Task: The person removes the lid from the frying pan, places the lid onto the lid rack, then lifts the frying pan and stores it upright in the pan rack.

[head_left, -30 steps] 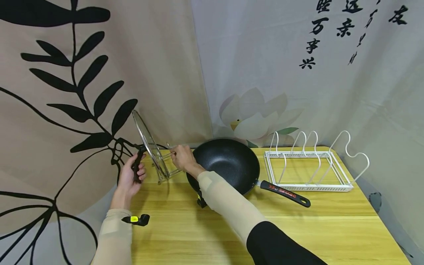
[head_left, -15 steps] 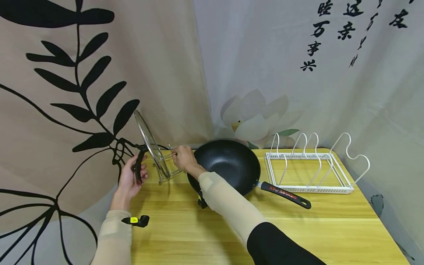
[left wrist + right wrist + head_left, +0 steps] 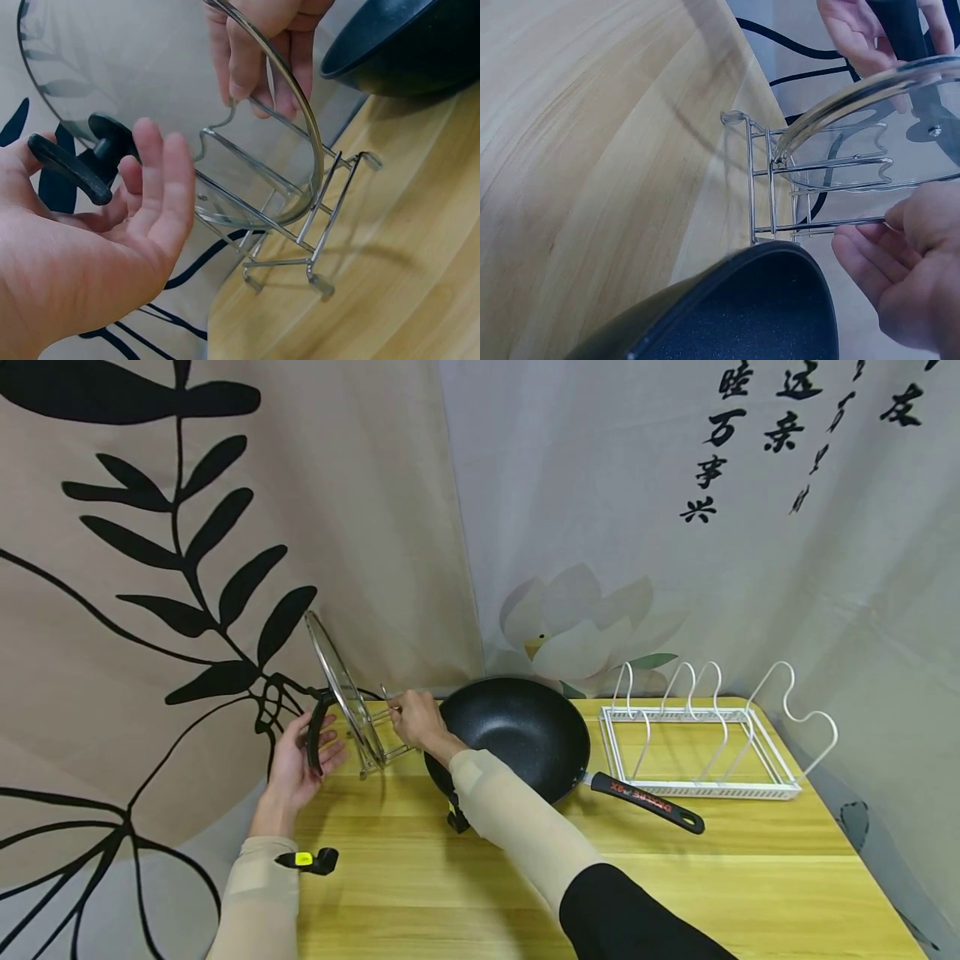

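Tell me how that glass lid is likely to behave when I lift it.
The glass lid should be stiff but breakable, being clear glass in a metal rim. It stands on its round edge in the wire rack, so it might roll once free. The black handle juts from one face, so it could twist.

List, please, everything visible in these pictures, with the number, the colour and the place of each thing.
glass lid: 1, clear with metal rim, standing tilted in the wire rack
lid handle: 1, black, on the lid's left side
wire rack: 1, silver, table's left rear
pan: 1, black, red lettering on its handle, between the two racks
white rack: 1, white, table's right rear
table: 1, yellowish wood, below everything
backdrop cloth: count unclear, beige and grey, printed, behind the table
wrist devices: 2, black and yellow, one per arm
sleeves: 2, beige, right one black higher up
left grip: 1, at the lid handle, fingers extended
right grip: 1, pinching the wire rack
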Demonstrator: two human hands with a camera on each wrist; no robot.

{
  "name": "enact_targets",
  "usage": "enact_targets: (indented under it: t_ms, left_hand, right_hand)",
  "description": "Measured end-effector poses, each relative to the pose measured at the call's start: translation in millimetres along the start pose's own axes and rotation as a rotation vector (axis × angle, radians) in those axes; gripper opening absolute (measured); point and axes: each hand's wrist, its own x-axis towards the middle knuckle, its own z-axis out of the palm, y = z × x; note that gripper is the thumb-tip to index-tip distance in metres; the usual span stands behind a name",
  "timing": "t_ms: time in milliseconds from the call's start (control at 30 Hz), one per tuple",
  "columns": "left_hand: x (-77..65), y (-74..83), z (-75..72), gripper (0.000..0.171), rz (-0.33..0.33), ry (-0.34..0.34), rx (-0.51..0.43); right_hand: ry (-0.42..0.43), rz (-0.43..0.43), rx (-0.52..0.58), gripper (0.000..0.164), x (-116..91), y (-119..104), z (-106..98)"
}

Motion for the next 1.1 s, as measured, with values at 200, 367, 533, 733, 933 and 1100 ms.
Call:
enact_targets:
  t_ms: [200,367,533,733,933,1100]
  left_hand:
    - [-1.5,0.3,-1.0,0.043,0.009,-0.034,-0.001]
    - [-3.0,-0.9,-2.0,0.04,0.023,-0.059,-0.021]
    - [-4.7,-2.1,-2.1,0.039,0.037,-0.077,-0.016]
    - [-5.3,-2.5,-2.2,0.04,0.053,-0.101,0.001]
    - [-5.9,-2.6,-3.1,0.037,0.073,-0.099,0.027]
    - [-6.1,-3.1,-2.3,0.032,0.092,-0.059,0.051]
  right_hand:
    - [0.001,0.001,0.002,0.033,-0.2,-0.5,-1.2]
    - [-0.002,-0.001,-0.003,0.031,-0.5,-0.5,-1.2]
    - [-0.007,0.012,0.011,0.03,-1.3,-0.5,-0.8]
    - [-0.002,0.017,0.005,0.028,-2.8,0.0,-0.4]
    - [-0.046,0.024,0.071,0.031,-1.9,3.3,-2.3]
    - [-0.135,0.008,0.138,0.041,-0.9,6.6,-5.3]
